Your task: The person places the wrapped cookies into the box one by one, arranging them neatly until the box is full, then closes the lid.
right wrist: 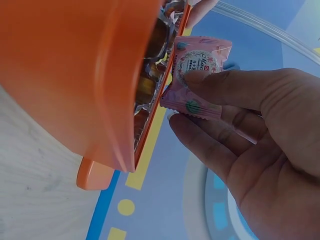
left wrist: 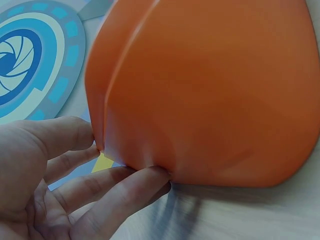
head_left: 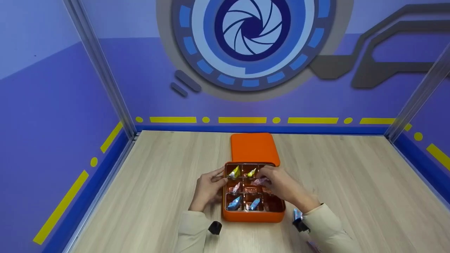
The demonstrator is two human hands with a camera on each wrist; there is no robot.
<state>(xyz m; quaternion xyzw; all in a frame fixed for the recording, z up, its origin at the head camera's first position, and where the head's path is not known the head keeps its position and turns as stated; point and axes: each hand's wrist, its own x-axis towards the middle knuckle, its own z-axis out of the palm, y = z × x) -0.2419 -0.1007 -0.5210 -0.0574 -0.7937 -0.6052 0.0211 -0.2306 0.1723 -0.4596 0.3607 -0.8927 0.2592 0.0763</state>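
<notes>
My right hand (head_left: 281, 186) has the pink wrapped candy (right wrist: 196, 77) pinched between thumb and fingertips (right wrist: 220, 82), held just above the orange tray (head_left: 253, 215), over its middle row on the right side. My left hand (head_left: 208, 188) holds nothing: fingers (left wrist: 117, 192) loosely extended, tips touching the tray's left outer wall. Yellow candies sit in the back compartments, blue ones in the front, and the orange lid (head_left: 254, 147) lies flat on the table (head_left: 147, 196), touching the tray's far edge.

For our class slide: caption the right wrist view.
Right hand pinches a pink wrapped candy beside the orange box.
</notes>
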